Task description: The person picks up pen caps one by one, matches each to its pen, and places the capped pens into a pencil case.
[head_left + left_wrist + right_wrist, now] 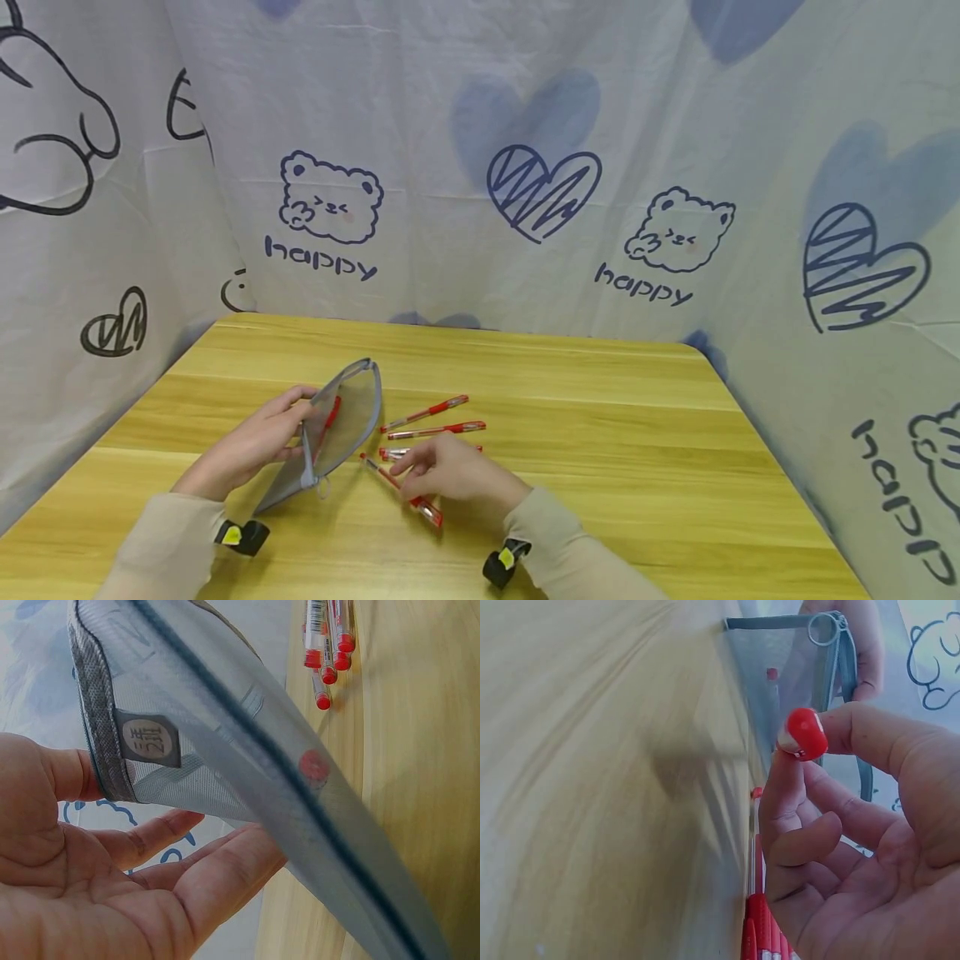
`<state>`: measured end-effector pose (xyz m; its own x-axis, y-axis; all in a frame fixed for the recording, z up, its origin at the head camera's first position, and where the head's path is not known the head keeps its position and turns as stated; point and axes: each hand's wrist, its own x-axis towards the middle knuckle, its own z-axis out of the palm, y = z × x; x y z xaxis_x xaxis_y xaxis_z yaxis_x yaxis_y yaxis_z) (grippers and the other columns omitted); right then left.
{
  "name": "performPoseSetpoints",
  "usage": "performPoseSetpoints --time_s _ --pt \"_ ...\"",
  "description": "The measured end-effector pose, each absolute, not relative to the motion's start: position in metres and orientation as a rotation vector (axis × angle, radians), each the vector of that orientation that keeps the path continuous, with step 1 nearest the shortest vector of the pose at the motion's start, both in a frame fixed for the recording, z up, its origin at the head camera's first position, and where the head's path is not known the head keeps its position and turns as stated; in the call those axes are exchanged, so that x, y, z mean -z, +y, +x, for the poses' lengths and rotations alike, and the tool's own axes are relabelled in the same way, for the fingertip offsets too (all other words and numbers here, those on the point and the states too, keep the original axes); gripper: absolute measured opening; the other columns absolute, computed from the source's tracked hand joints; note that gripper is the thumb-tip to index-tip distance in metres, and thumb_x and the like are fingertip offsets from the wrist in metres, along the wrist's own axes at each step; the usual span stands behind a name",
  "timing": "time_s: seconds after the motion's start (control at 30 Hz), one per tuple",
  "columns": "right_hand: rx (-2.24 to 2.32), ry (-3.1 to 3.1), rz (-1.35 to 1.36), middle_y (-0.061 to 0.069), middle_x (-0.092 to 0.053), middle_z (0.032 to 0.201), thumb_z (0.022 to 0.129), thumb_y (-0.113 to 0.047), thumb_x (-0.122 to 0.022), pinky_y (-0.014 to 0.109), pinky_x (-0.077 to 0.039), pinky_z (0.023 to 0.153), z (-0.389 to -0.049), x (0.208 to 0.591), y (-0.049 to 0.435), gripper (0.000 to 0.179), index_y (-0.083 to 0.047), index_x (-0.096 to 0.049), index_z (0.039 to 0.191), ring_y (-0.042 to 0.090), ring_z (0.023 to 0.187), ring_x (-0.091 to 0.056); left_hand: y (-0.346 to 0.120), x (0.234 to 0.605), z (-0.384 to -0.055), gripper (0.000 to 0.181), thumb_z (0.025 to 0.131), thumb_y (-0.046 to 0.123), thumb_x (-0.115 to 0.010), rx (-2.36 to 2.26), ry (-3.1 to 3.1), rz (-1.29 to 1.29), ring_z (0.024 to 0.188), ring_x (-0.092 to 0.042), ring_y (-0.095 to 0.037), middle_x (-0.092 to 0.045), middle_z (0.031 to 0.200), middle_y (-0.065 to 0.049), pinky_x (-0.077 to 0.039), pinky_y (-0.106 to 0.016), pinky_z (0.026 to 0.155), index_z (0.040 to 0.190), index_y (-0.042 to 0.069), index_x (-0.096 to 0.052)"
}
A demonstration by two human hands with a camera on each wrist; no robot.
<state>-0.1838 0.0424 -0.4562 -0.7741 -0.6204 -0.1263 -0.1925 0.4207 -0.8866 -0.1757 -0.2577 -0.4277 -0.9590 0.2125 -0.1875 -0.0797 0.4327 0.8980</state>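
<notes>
On the left of the table, my left hand holds a grey-blue mesh zip pouch tilted up, its mouth spread toward the right. Through the mesh shows a red pen lying inside. My right hand pinches another red pen between thumb and fingertips; its far tip points at the pouch. The right wrist view shows this pen's red end close up. Beyond the right hand lie several more red pens, one partly hidden by the hand. A label is sewn to the pouch's edge.
The yellow wood-grain table extends to the right of the hands. White cloth printed with hearts and bears hangs along its back and sides. A ring pull hangs from the pouch's zip.
</notes>
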Motion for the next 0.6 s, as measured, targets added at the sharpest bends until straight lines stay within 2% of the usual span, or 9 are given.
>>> performPoseSetpoints --time_s 0.13,0.4,0.6 --pt "1.359 2.221 -0.679 0.001 -0.077 0.088 0.092 -0.008 -0.081 0.019 -0.046 0.071 -0.186 0.457 0.045 0.022 -0.007 -0.081 0.114 0.005 0.078 -0.062 -0.257 0.428 -0.175 0.051 0.115 0.026 -0.033 -1.539 2.418 0.107 0.149 -0.043 -0.045 -0.037 0.164 -0.026 -0.054 -0.051 0.107 0.160 0.004 -0.033" --pt "1.480 2.167 -0.598 -0.005 -0.072 0.082 0.094 -0.008 -0.079 0.018 -0.048 0.069 -0.192 0.460 0.047 0.028 -0.002 -0.079 0.121 0.004 0.075 -0.062 -0.257 0.426 -0.173 0.052 0.115 0.028 -0.032 -1.530 2.419 0.116 0.149 -0.041 -0.047 -0.034 0.166 -0.027 -0.054 -0.052 0.107 0.161 0.004 -0.032" --pt "1.546 2.116 -0.523 -0.007 -0.074 0.084 0.095 -0.011 -0.076 0.021 -0.045 0.059 -0.196 0.460 0.047 0.030 -0.006 -0.078 0.125 0.004 0.070 -0.064 -0.257 0.426 -0.174 0.054 0.114 0.026 -0.032 -1.534 2.411 0.111 0.152 -0.038 -0.049 -0.029 0.169 -0.028 -0.052 -0.056 0.109 0.163 0.003 -0.029"
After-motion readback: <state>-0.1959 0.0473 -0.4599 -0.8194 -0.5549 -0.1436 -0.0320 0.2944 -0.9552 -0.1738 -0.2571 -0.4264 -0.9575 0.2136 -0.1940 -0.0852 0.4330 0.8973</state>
